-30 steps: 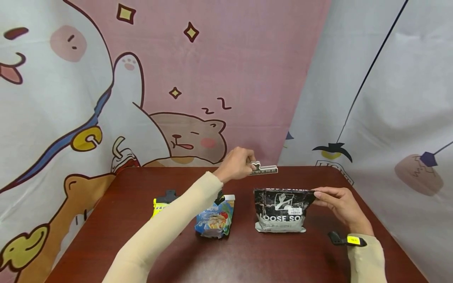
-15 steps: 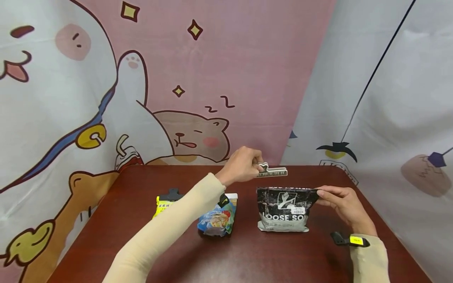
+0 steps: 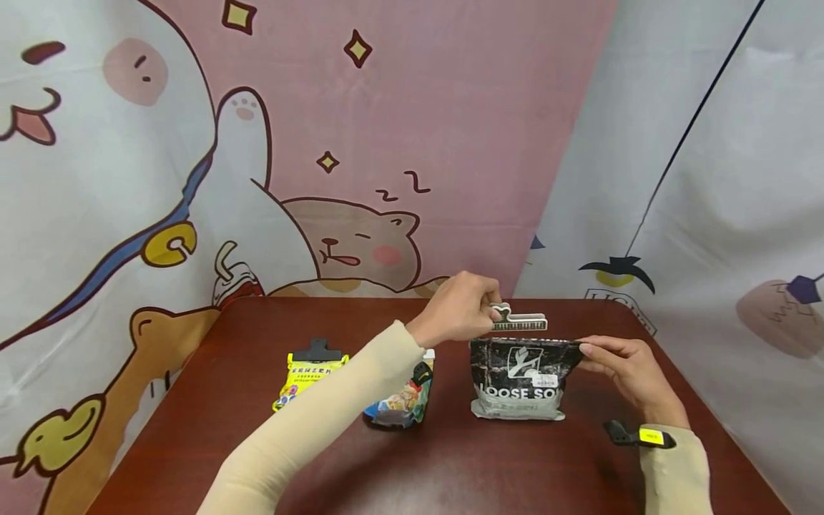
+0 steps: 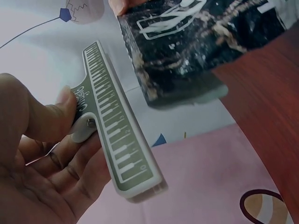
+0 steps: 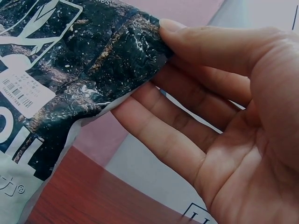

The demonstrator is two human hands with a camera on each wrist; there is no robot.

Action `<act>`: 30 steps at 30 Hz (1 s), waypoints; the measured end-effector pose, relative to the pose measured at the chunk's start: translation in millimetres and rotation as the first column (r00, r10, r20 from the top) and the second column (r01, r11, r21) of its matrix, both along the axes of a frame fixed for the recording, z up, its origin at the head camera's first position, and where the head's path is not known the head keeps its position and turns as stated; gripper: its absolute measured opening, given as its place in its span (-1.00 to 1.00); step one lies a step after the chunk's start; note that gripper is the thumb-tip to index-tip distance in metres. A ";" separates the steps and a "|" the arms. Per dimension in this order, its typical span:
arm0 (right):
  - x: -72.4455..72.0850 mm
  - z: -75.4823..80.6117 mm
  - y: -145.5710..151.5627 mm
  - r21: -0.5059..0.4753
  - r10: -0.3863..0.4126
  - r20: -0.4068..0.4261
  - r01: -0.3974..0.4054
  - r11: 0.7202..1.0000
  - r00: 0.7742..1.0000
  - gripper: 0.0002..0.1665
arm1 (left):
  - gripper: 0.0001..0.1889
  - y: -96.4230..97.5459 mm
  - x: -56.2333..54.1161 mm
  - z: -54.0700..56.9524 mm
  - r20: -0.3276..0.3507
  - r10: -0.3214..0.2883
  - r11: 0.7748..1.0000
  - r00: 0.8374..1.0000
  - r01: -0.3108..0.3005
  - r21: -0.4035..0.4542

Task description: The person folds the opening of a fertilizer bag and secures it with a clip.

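Observation:
My left hand (image 3: 458, 307) pinches the handles of a wide clip (image 4: 122, 126) printed with piano keys. In the head view the clip sits just above the top edge of a black and white bag of loose soil (image 3: 518, 379), which stands upright on the table. Thumb and fingers of my right hand (image 3: 627, 372) pinch that bag's upper right corner. The right wrist view has the thumb on the front of the bag (image 5: 103, 60) and the fingers behind it. In the left wrist view the clip's long jaws look closed, apart from the bag.
On the left of the brown table (image 3: 489, 472) stands a yellow bag (image 3: 302, 375) with a black clip (image 3: 317, 350) on its top. A blue bag (image 3: 399, 408) is partly hidden behind my left sleeve (image 3: 335, 408). Cartoon-printed cloth (image 3: 463, 143) hangs behind the table.
My left hand has moved right with the piano-key clip, from behind the soil bag's left side to over its top edge. The right hand keeps its pinch on the corner. The view has shifted slightly.

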State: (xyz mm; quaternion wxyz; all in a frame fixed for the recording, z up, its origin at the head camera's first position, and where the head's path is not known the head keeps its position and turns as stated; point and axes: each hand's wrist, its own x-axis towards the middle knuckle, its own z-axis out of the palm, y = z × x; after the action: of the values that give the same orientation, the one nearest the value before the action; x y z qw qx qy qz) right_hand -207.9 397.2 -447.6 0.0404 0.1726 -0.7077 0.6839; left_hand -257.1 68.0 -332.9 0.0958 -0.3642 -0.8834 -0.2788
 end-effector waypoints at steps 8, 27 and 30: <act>1.5 1.3 3.5 0.030 -0.012 0.010 0.011 0.999 1.000 -0.73 | -0.84 15.9 6.4 0.7 -0.006 -0.010 0.998 1.000 0.010 -0.057; -3.2 2.5 1.7 -0.010 0.001 0.011 -0.001 1.000 1.000 -0.75 | -0.86 38.3 9.2 -7.6 -0.045 -0.008 0.992 0.999 0.002 -0.127; -3.3 2.1 2.4 0.005 -0.015 0.017 0.015 1.000 1.000 -0.75 | -0.86 41.8 9.8 -8.8 -0.038 -0.010 0.992 0.999 0.005 -0.128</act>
State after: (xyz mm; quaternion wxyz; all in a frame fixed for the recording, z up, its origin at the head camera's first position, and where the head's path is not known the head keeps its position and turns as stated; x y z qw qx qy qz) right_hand -211.3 399.6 -445.5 0.0393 0.1615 -0.7109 0.6834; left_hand -247.3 109.8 -341.6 0.0882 -0.3784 -0.8961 -0.2147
